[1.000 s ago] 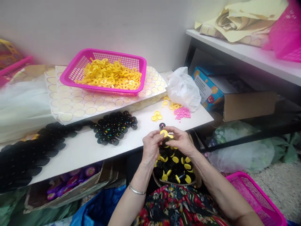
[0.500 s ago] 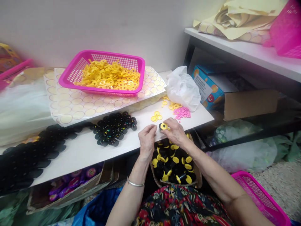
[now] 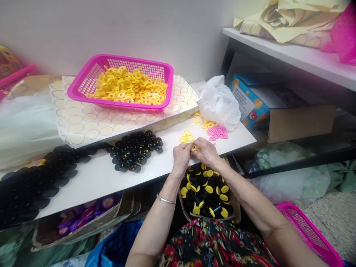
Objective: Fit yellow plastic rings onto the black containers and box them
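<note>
Left hand point(image 3: 181, 155) has joined the right hand point(image 3: 206, 151); both grasp the ring point(image 3: 194, 147), face up, long axis hidden; beads point(image 3: 218, 132) lie beyond.

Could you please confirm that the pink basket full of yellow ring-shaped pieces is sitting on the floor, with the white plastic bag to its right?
Not quite: the head view shows the pink basket of yellow ring-shaped pieces resting on the patterned sheets atop the table. The white plastic bag is indeed to its right.
</note>
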Demonstrator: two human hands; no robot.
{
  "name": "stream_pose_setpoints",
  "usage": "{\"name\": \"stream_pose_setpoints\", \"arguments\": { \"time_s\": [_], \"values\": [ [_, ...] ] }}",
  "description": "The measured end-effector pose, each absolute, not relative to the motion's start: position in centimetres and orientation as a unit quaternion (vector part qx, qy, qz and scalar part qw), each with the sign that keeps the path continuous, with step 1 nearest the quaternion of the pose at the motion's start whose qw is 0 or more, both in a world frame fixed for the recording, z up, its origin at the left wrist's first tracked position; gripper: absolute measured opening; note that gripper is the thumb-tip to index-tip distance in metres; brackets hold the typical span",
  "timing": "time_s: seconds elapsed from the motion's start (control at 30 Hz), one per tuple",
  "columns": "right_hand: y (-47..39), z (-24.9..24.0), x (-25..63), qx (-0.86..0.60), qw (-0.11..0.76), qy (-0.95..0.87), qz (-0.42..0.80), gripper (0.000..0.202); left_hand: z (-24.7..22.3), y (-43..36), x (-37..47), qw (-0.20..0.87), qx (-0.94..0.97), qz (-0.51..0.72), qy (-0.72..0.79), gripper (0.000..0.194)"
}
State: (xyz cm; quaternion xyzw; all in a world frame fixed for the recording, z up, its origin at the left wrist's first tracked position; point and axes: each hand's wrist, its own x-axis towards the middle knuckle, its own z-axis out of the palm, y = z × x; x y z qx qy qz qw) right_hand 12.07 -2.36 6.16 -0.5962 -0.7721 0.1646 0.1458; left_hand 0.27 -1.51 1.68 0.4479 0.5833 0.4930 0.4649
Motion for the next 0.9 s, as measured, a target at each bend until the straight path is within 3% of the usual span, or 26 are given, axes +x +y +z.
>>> {"name": "stream_pose_setpoints", "arguments": {
  "time_s": [0.2,0.37,0.73,0.9],
  "values": [
    [-2.1,4.2,12.4,-0.515,0.333,-0.684,0.395,0.024,1.2,-1.5,0.4,0.49,0.423,0.52,0.557,0.023],
    [-2.3,2.9,11.4,-0.548,0.404,-0.456,0.573,0.041,1.1,-1.7,0.7,0.494,0.415,0.523,0.557,0.024],
    [-1.8,2.5,10.4,-0.583,0.454,-0.343,0.58,0.027,1.0,-2.1,1.5,0.536,0.331,0.524,0.573,0.023],
    [-1.6,2.6,10.3,-0.592,0.457,-0.309,0.587,0.021,1.1,-2.0,1.6,0.508,0.365,0.53,0.572,0.016]
  ]
}}
